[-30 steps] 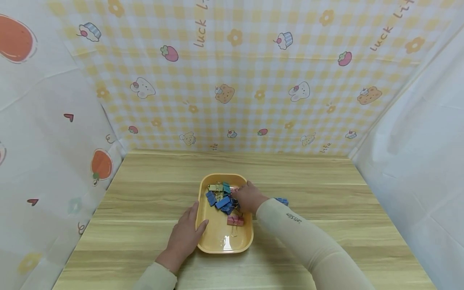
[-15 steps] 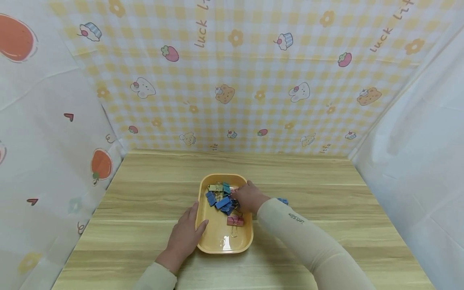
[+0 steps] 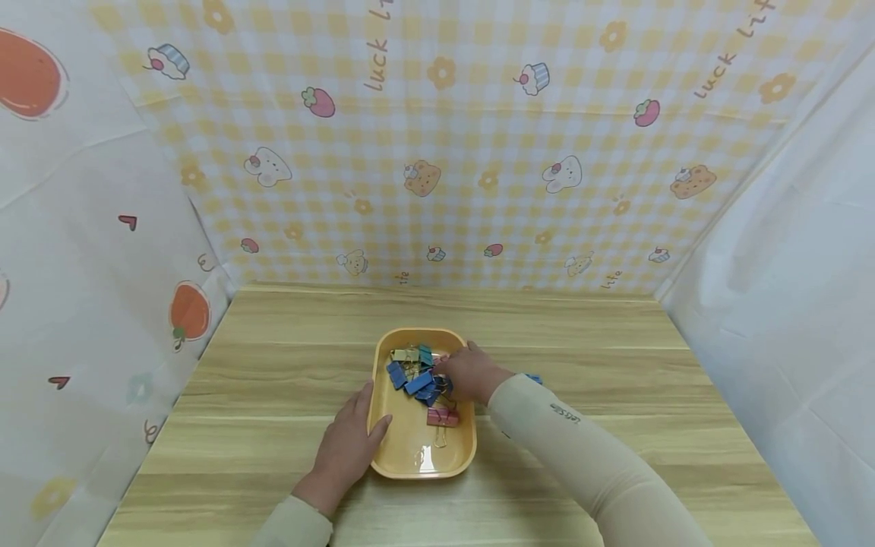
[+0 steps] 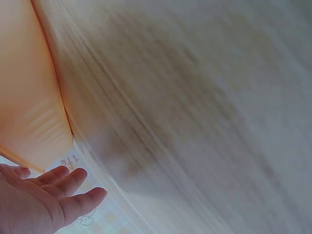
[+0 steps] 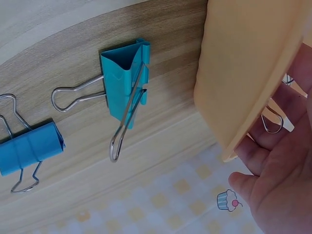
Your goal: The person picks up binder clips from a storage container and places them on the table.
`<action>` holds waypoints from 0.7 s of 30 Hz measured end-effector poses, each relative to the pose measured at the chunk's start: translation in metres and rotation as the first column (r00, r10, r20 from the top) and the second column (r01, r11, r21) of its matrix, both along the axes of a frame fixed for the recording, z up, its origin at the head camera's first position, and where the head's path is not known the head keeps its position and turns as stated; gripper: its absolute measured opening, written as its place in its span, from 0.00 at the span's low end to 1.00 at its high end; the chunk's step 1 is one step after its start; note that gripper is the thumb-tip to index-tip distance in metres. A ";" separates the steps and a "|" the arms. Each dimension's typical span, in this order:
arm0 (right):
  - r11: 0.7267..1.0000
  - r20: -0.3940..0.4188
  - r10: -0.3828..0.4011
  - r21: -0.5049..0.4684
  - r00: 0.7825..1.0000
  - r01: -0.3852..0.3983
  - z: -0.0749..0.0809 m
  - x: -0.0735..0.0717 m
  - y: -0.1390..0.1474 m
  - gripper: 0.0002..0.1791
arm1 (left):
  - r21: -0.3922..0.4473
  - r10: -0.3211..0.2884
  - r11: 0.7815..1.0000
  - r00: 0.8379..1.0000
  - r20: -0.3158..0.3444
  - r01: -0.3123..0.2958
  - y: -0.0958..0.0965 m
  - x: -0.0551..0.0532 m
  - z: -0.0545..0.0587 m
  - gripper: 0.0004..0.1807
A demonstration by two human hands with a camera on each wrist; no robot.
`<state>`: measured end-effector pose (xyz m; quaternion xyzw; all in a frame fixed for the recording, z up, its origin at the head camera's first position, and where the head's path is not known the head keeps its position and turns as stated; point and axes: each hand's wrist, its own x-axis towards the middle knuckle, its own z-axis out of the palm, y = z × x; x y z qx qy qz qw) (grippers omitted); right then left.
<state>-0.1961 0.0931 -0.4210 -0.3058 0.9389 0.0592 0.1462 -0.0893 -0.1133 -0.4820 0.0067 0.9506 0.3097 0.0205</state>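
A yellow tray [image 3: 410,463] holds a pile of binder clips in blue, teal, yellow and pink. My left hand [image 3: 349,441] rests against the tray's left side with its thumb at the rim; in the left wrist view the fingers [image 4: 73,183] are extended. My right hand [image 3: 468,372] reaches over the right rim into the pile, beside a blue binder clip [image 3: 419,382] and above a pink binder clip [image 3: 443,417]. A wire clip handle [image 5: 273,121] shows by its fingers in the right wrist view. Those fingertips are hidden, so any grip on a clip cannot be made out.
Outside the tray on the wooden table [image 3: 287,342], a teal binder clip [image 5: 116,83] and a blue binder clip [image 5: 31,147] lie to the right, largely covered by the right sleeve in the head view. A checked cloth [image 3: 478,152] hangs behind the table.
Both hands and the tray stay in place. The right forearm shifts very slightly to the right, and the head view drifts a little.
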 end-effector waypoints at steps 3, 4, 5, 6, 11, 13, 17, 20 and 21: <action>1.000 0.008 -0.006 -0.004 1.000 0.006 0.002 0.001 0.000 0.25 | -0.005 -0.001 1.000 1.000 -0.003 0.001 0.000 0.000 0.000 0.39; 1.000 0.009 -0.006 -0.003 1.000 0.006 0.003 0.001 0.000 0.25 | -0.007 -0.002 1.000 1.000 -0.003 0.002 0.000 0.000 0.000 0.39; 1.000 0.009 -0.006 0.001 1.000 0.006 0.004 0.001 0.000 0.25 | -0.008 -0.002 1.000 1.000 -0.004 0.002 0.000 0.000 0.000 0.39; 1.000 0.007 -0.005 0.008 1.000 0.005 0.004 0.002 -0.001 0.25 | -0.008 -0.002 1.000 1.000 -0.005 0.002 0.000 0.000 0.000 0.39; 0.999 0.000 -0.001 0.039 1.000 0.001 0.006 0.002 -0.001 0.26 | -0.004 0.002 1.000 1.000 -0.001 -0.002 0.000 0.000 -0.001 0.39; 0.999 0.003 -0.005 0.044 1.000 0.005 0.006 0.002 -0.001 0.26 | -0.004 0.004 1.000 1.000 0.004 -0.004 0.000 0.000 -0.001 0.39; 1.000 0.010 -0.007 0.027 1.000 0.007 0.008 0.003 0.000 0.27 | -0.001 0.004 1.000 1.000 0.010 -0.004 0.000 0.000 -0.001 0.39; 1.000 0.013 0.000 -0.001 1.000 0.000 0.009 0.004 0.001 0.29 | -0.001 0.003 1.000 1.000 0.014 -0.003 0.000 0.000 -0.001 0.39; 1.000 0.011 0.005 -0.009 1.000 -0.005 0.009 0.004 0.002 0.30 | -0.001 0.003 1.000 1.000 0.015 -0.003 0.000 0.000 -0.001 0.39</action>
